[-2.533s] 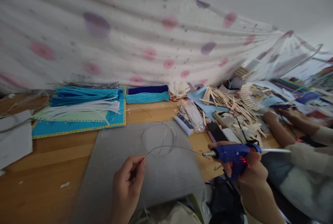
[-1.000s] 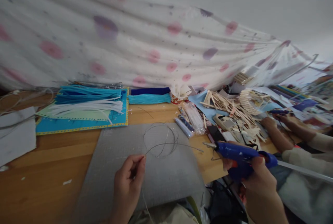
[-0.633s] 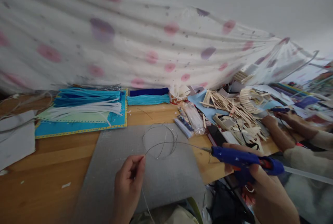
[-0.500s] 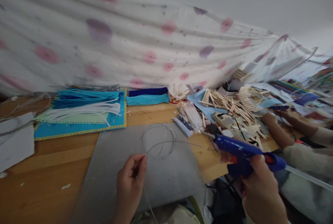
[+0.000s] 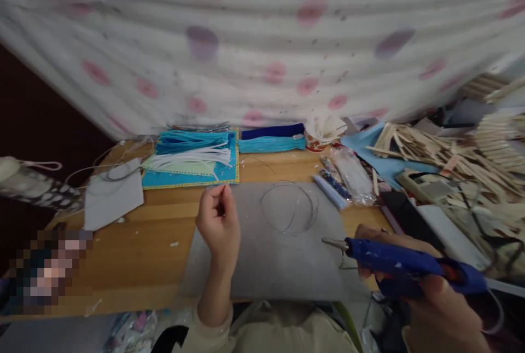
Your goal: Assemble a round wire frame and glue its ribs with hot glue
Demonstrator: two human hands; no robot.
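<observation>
In my right hand (image 5: 443, 298) is a blue hot glue gun (image 5: 394, 260), its metal nozzle pointing left over the right side of a grey mat (image 5: 262, 265). My left hand (image 5: 219, 221) is raised over the mat's left edge, thumb and fingers pinched together. Whatever the pinch may hold is too small to make out. A loose coil of thin wire (image 5: 315, 210) lies on the mat, between the two hands and farther back.
Blue and white pipe cleaners (image 5: 192, 157) lie on a blue sheet at the back. Behind the glue gun are a plastic-wrapped pack (image 5: 355, 178), a paper tub (image 5: 318, 141) and heaped wooden sticks (image 5: 426, 148). A white sheet (image 5: 115, 194) lies left. A flowered curtain (image 5: 254, 41) hangs behind.
My view has swung left, so the co-worker's arms are out of sight. My left hand has risen toward the pipe cleaners, still pinched. The glue gun stays in my right hand.
</observation>
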